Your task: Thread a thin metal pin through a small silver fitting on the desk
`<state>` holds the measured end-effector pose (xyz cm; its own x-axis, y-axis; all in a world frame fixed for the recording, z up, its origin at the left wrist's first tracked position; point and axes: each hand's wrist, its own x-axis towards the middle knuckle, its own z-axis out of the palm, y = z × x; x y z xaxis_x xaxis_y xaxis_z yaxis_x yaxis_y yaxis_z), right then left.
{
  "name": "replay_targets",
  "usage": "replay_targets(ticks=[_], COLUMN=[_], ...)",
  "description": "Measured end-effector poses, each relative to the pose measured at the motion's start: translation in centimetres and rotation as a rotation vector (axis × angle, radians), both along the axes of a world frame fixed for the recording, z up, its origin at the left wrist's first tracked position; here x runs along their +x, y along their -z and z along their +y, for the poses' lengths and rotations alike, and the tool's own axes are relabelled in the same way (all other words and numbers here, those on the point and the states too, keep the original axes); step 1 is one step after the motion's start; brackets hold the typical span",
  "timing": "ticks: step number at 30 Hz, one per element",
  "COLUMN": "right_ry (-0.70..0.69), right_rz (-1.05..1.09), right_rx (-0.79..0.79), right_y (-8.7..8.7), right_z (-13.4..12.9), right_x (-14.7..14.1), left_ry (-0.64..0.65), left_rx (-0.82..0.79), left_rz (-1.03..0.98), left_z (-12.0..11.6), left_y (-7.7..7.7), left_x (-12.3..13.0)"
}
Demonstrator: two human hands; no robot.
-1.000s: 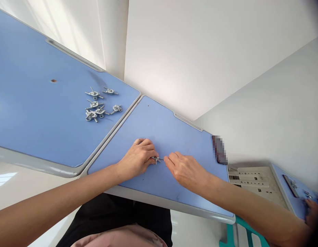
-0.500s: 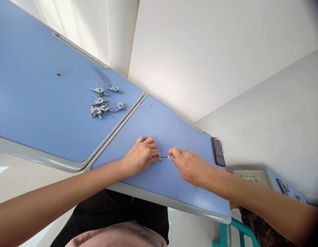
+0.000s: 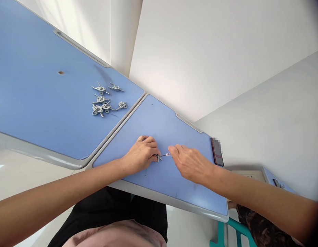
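My left hand [image 3: 140, 154] is closed around a small grey metal fitting [image 3: 157, 157], which pokes out past the fingertips and is partly hidden. A thin pin with a clear bead tip [image 3: 164, 155] sticks out of the fitting towards my right hand [image 3: 191, 164]. My right fingertips are right beside the bead, but I cannot tell whether they grip it. Both hands rest just above the blue desktop [image 3: 161, 127].
Several similar metal fittings [image 3: 103, 101] lie in a loose pile on the adjoining blue desk [image 3: 45, 103]. A dark phone [image 3: 217, 152] sits at the desktop's right edge. Beyond it are a white power strip [image 3: 245, 175] and a teal stool frame [image 3: 233, 230].
The view has turned slightly. The pin's clear tip, hidden a second ago, now shows between my hands. It tilts a little more upward, and my right fingers sit slightly farther back.
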<state>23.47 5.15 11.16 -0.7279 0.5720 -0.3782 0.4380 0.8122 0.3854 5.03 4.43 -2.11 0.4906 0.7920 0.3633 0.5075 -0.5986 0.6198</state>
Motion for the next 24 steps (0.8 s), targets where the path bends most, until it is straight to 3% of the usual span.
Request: replay_targets(ticks=[3,7,11,14,20,22,24], right_ry=[-0.043,0.027,0.298,0.446,0.054,0.084,0.227], right_rz=[-0.030,-0.107,-0.175,-0.046,0.078,-0.002,-0.120], right_rx=[-0.030,-0.068,-0.116,-0.064,-0.027,-0.025,-0.027], right_y=[-0.2,-0.8,-1.3,-0.9,0.4,0.2,-0.3], right_z=[0.1,-0.2,0.0,0.7,1.5,1.5,1.5], right_x=[0.1,-0.4,-1.5,-1.4,0.4,0.3,-0.4], left_ry=[-0.005,-0.009,-0.007,-0.005,-0.003,-0.001,-0.001], left_rx=[-0.003,-0.012,-0.031,-0.028,-0.018,-0.036,-0.049], left_rz=[-0.002,-0.001,0.013,0.013,-0.003,-0.001,0.002], left_z=[0.0,0.0,0.0,0.0,0.0,0.0,0.0], left_y=[0.0,-0.1,-0.2,-0.2,-0.1,-0.1,-0.2], left_x=[0.0,0.0,0.0,0.0,0.0,0.0,0.0])
